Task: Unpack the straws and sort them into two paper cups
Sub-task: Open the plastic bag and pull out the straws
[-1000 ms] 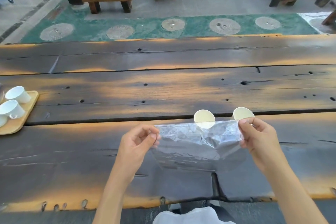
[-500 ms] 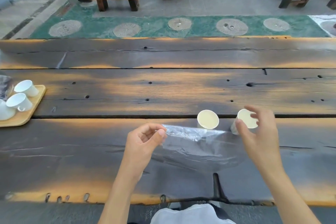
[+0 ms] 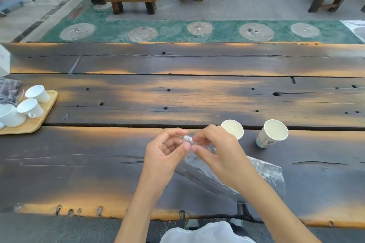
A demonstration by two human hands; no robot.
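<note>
Your left hand and right hand meet over the near plank of the dark wooden worktop, both pinching the top corner of the clear plastic bag; left grip is thumb against curled fingers on the film, right grip is fingertips closed on the same corner. The rest of the bag trails down and to the right under your right forearm and lies flat on the worktop. Straws inside can't be made out through the plastic. Two paper cups stand just beyond your hands: the nearer cup partly hidden behind your right hand, the printed cup to its right, apart from it. Both look empty. Far left, a wooden tray carries white ceramic cups, with a dark wrapped packet beside it at the frame edge
</note>
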